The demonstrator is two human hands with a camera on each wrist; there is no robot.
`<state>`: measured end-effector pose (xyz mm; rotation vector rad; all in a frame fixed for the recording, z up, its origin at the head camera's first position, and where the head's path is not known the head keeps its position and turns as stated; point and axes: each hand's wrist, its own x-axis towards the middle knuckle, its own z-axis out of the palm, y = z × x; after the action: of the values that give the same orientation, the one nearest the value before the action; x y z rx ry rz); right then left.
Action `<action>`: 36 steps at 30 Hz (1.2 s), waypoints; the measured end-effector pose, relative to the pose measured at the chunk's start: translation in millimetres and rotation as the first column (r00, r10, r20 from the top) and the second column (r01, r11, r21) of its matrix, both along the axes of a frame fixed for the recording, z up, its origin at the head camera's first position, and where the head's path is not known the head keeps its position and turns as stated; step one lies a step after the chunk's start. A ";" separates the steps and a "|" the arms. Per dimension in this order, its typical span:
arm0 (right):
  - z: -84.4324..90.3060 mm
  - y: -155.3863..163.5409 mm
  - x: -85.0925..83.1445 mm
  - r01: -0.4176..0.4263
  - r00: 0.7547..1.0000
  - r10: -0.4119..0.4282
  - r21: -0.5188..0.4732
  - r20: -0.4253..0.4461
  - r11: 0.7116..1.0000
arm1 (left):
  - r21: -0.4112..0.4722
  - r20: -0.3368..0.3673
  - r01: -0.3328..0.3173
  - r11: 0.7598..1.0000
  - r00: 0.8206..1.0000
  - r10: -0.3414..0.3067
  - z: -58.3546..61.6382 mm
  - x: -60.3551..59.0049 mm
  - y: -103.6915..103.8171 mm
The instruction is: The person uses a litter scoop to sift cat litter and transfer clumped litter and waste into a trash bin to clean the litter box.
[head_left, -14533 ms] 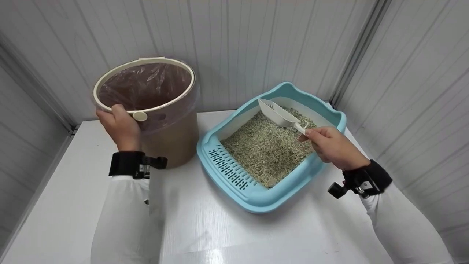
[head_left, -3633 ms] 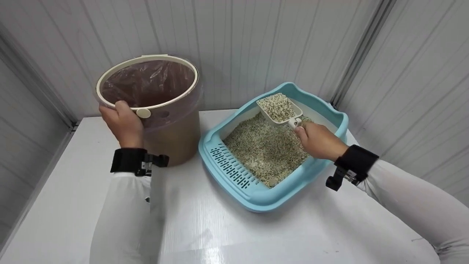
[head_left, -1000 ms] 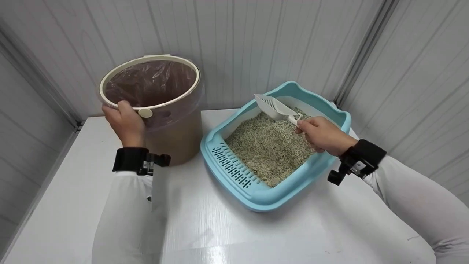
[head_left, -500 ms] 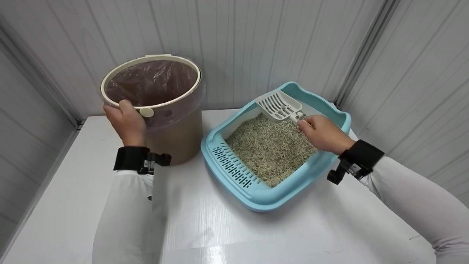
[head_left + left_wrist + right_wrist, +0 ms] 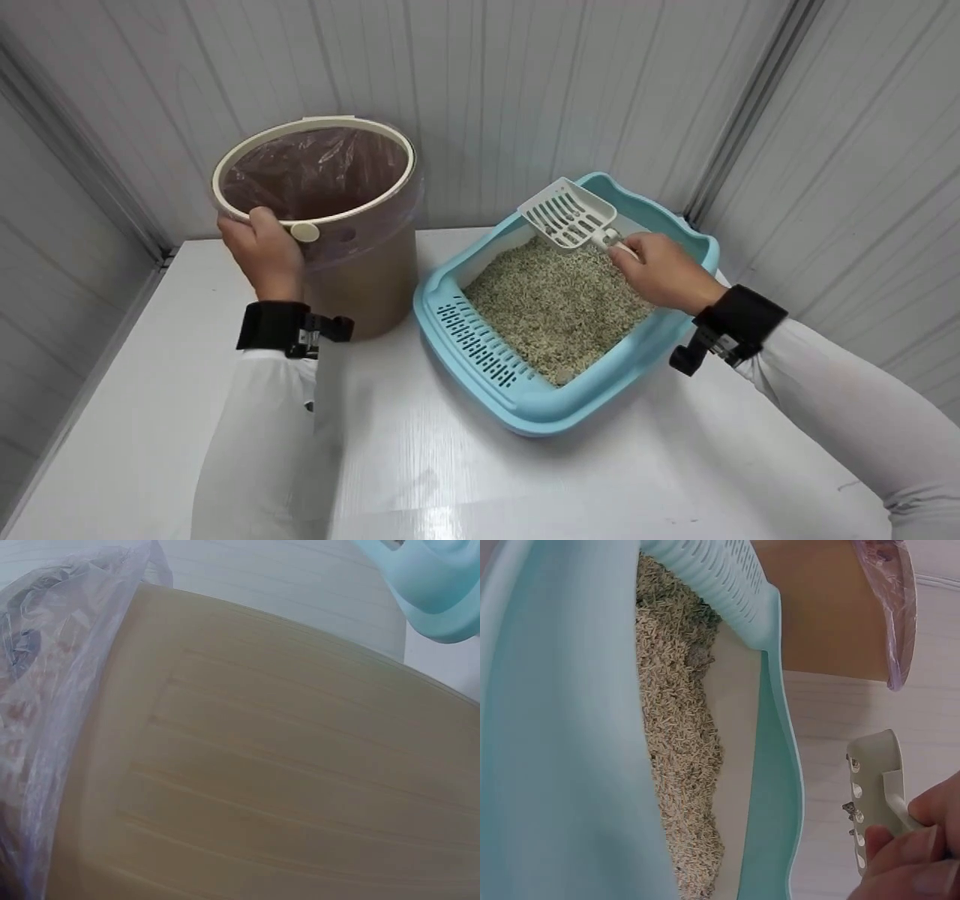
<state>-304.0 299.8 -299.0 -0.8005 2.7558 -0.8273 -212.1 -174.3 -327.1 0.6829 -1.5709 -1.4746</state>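
only the right hand (image 5: pixel 660 271) pinching the scoop (image 5: pixel 568 214) handle shows plainly; left hand (image 5: pixel 259 253) clasps the bin (image 5: pixel 360 277) rim.

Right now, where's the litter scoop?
In the head view the scoop is held up by the right hand, above the far end of the blue litter box, right of the bin.

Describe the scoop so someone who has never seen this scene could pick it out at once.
On the white table, right of the brown bin, sits a light blue litter tray filled with pale granules. Above its far end, the right hand holds a small white scoop by its handle. It is the only white slotted tool here.
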 end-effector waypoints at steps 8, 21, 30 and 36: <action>11.5 -8.1 -4.7 -0.016 0.999 0.014 -0.054 -0.041 0.998 | -0.007 -0.068 0.007 1.000 0.998 -0.007 -1.4 -2.5 0.6; 66.7 -72.0 -12.8 0.063 0.998 -0.060 -0.123 0.027 0.990 | -0.027 -0.034 -0.017 0.999 0.999 0.017 -2.4 -2.9 -1.9; 102.0 -174.5 -6.8 -0.011 0.993 -0.006 -0.142 -0.120 0.990 | -0.053 -0.043 -0.019 0.998 0.999 0.016 -1.0 -5.9 4.2; 89.2 -232.4 -5.7 -0.088 0.876 0.076 -0.004 -0.477 0.996 | -0.038 -0.085 -0.015 0.999 0.996 0.012 -0.7 -5.0 8.1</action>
<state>-309.7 67.4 -209.8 -1.2694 3.1002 -0.7275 -217.1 -166.2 -327.8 0.6002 -1.5236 -1.4414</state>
